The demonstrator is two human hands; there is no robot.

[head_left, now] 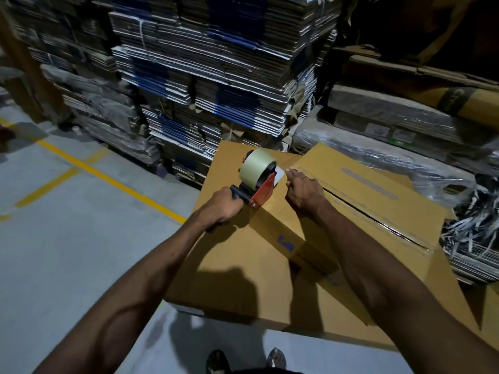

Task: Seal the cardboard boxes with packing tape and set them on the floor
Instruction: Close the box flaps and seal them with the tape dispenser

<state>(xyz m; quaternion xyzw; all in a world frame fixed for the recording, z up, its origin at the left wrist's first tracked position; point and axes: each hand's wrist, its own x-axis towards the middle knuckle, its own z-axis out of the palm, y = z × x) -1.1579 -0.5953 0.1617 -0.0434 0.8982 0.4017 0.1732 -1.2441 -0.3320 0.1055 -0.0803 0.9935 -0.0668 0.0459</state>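
Head view looks down on a brown cardboard box [270, 238] at centre frame, resting on a larger flat brown carton [216, 279] that lies on the grey concrete floor [67, 252]. Left hand [224, 206] curls tightly round the black handle of a red tape dispenser with a pale roll of packing tape [256, 176], held at the box's top edge. Right hand [302, 193] rests on the box's top beside the dispenser, fingers bent onto the flap near the open centre seam; whether it pinches the tape end, I cannot tell. Stacks of flattened cardboard sheets [216, 76] fill the upper frame. Yellow floor lines [108, 179] cross the left.
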